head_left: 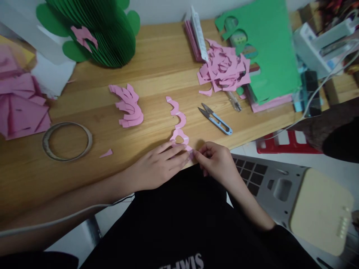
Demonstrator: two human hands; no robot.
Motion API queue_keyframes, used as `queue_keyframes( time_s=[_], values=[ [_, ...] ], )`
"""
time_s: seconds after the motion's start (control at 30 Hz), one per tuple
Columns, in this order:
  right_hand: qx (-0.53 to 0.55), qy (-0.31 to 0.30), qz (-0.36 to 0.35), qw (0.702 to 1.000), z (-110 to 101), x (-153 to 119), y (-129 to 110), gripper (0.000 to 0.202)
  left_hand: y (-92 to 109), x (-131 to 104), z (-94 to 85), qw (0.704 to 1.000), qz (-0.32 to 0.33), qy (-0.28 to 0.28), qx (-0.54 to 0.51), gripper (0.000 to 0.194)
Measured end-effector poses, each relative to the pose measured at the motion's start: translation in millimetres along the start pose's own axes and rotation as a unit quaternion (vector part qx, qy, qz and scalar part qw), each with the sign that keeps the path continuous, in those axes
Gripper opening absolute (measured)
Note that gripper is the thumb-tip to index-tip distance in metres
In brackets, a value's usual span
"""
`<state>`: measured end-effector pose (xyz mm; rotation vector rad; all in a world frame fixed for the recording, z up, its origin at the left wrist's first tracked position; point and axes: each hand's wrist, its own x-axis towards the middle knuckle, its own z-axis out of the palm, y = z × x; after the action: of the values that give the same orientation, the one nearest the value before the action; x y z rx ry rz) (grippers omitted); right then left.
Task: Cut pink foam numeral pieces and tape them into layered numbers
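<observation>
A wavy pink paper strip (183, 120) with curved cut-outs lies on the wooden table near its front edge. My left hand (158, 164) rests on the strip's near part, fingers stretched out flat. At the near end, my right hand (215, 160) pinches the strip between thumb and forefinger. Light blue thread snips (217, 121) lie to the right of the strip. Left of it is a small stack of curved pink paper pieces (130, 108). A pink paper scrap (106, 153) and a roll of tape (48, 140) lie farther left.
Pink paper offcuts (224, 67) are heaped at the back right beside green sheets (276, 56). A green pleated paper shape (112, 41) stands at the back left. Folded pink paper (24, 108) lies at the left. A white cable (325, 80) crosses the table's right end.
</observation>
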<state>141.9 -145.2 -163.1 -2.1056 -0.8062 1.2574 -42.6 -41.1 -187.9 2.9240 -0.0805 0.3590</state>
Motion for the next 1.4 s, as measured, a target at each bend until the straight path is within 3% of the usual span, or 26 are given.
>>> queue_keyframes(
  time_s=[0.17, 0.3, 0.43, 0.57, 0.73, 1.1, 1.4],
  values=[
    [0.029, -0.004, -0.001, 1.000, -1, 1, 3, 0.021, -1, 2, 1.6, 1.000, 0.003, 0.011, -0.013, 0.034],
    [0.100, -0.042, 0.014, 0.994, -5, 4, 7, 0.027, -2, 2, -0.4, 0.999, 0.002, 0.040, -0.026, 0.034],
    [0.158, -0.074, 0.029, 0.984, -10, 7, 10, 0.031, -2, -1, -1.5, 0.994, -0.002, 0.093, -0.049, 0.035],
    [0.179, -0.085, 0.019, 0.980, -11, 8, 13, 0.031, 0, -6, 4.1, 0.981, -0.052, 0.183, -0.042, 0.023],
    [0.190, -0.079, 0.006, 0.979, -7, 10, 17, 0.037, 0, -7, 7.2, 0.965, -0.132, 0.225, -0.001, 0.019],
    [0.148, -0.029, -0.040, 0.988, -6, 8, 10, 0.041, -8, -2, 2.0, 0.955, -0.221, 0.192, -0.056, 0.015],
    [0.020, 0.057, -0.116, 0.991, -13, 50, -31, 0.023, -12, -1, -6.2, 0.961, -0.174, 0.146, -0.157, 0.024]
  ],
)
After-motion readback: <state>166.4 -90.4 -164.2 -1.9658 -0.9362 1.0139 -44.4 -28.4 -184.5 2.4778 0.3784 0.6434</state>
